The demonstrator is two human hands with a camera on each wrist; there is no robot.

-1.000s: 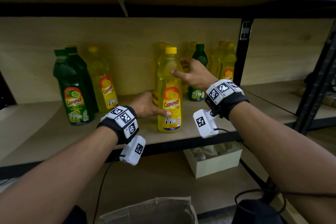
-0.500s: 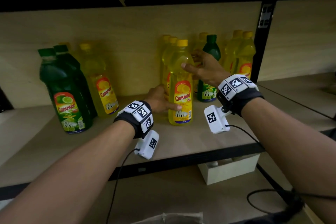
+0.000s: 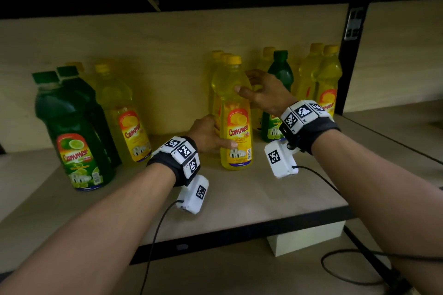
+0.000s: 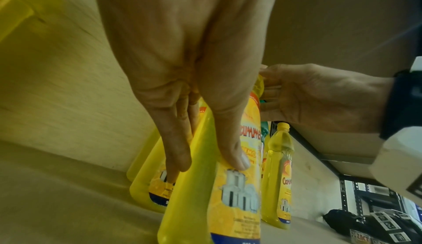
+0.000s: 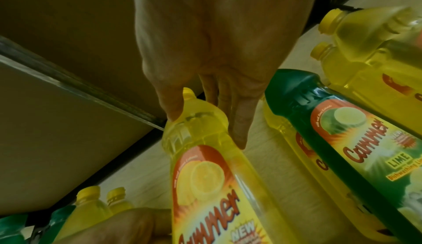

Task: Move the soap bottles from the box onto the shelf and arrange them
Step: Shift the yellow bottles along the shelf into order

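A yellow Cammer soap bottle (image 3: 236,127) stands upright on the wooden shelf (image 3: 239,194), just in front of two more yellow bottles (image 3: 217,60). My left hand (image 3: 215,136) grips its lower body, thumb on the front label and fingers round the left side, as the left wrist view shows for the left hand (image 4: 209,161) and the bottle (image 4: 228,202). My right hand (image 3: 244,82) holds the bottle's shoulder, thumb in front and fingers behind. In the right wrist view the right hand (image 5: 205,125) straddles the bottle (image 5: 212,184) below its cap. The box is out of view.
A green bottle (image 3: 280,72) and two yellow ones (image 3: 328,79) stand to the right, by a black upright post (image 3: 350,55). Two green bottles (image 3: 72,127) and yellow ones (image 3: 122,112) stand at the left. A white box (image 3: 306,237) and a cable (image 3: 347,268) lie below.
Both hands have slid the yellow bottle deeper into the shelf, up against the yellow bottles behind. My view has moved closer, and the cardboard box below has left the picture.
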